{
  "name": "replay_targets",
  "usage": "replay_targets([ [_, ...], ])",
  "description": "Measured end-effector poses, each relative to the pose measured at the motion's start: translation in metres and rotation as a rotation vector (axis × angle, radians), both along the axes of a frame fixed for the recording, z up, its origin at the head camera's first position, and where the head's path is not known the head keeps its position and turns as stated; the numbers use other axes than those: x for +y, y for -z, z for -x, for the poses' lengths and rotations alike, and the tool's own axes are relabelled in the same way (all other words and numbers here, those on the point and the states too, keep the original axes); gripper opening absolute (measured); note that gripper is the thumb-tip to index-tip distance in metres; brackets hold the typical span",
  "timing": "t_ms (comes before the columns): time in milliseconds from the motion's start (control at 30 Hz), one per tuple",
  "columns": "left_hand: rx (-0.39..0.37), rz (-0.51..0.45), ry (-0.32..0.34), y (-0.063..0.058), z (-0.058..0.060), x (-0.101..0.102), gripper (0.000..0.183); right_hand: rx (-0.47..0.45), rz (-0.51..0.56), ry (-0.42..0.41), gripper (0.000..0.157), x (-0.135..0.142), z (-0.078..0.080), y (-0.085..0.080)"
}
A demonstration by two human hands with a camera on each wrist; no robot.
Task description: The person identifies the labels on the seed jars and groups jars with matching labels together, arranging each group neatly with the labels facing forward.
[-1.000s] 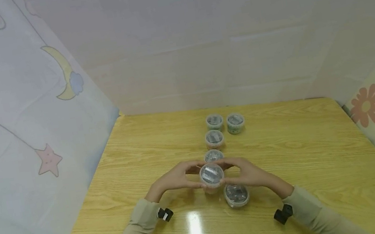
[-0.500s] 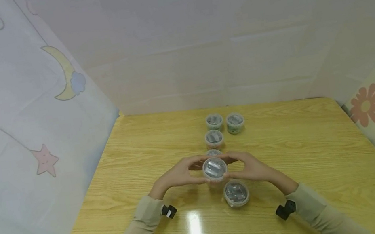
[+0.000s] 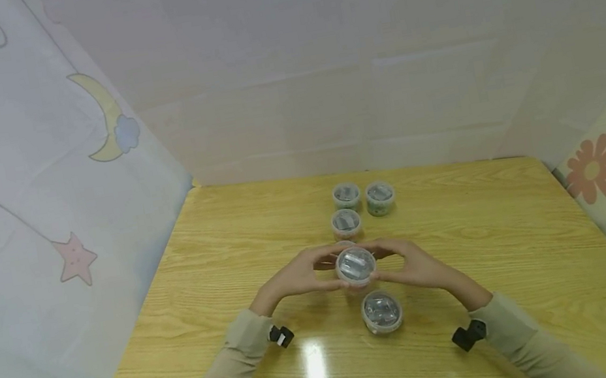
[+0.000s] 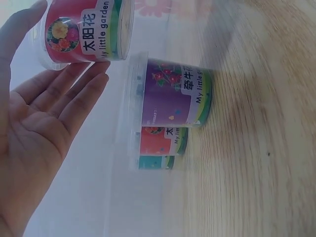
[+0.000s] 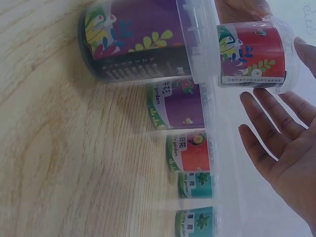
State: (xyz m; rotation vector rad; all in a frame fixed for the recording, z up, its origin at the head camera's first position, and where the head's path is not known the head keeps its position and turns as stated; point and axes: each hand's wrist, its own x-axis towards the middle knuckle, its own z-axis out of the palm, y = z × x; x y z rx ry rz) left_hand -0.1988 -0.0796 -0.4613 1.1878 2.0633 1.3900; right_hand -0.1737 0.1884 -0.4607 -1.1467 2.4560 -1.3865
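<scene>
Both my hands hold a red "My little garden" planting cup (image 3: 355,266) with a clear lid, raised off the table. My left hand (image 3: 301,274) steadies its left side between thumb and fingertips, and my right hand (image 3: 412,263) does the same on the right. In the left wrist view the red label (image 4: 89,29) shows flowers. Behind the raised cup stands a purple cup (image 4: 170,96), mostly hidden in the head view. Nearer the body is another purple cup (image 5: 138,39), its lid (image 3: 382,310) facing up.
Farther back on the wooden table (image 3: 229,247) stand a red cup (image 3: 347,224) and two teal cups (image 3: 346,196), the right one (image 3: 380,198) beside the row. Patterned sheets (image 3: 30,192) enclose the left, back and right.
My two hands have carried the red cup to the right and slightly away from the body, so it now covers more of the purple cup behind. The standing cups have stayed put.
</scene>
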Motion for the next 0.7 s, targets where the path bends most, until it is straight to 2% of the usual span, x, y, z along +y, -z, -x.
replay_targets([
  [267,-0.043,0.007,-0.013,0.003,0.004,0.009,0.065,-0.018,0.009,0.015,0.054,0.009,0.002,0.005],
  [700,-0.014,0.006,-0.007,0.002,0.013,0.023,0.066,-0.061,0.022,0.019,0.064,0.023,0.004,0.006],
])
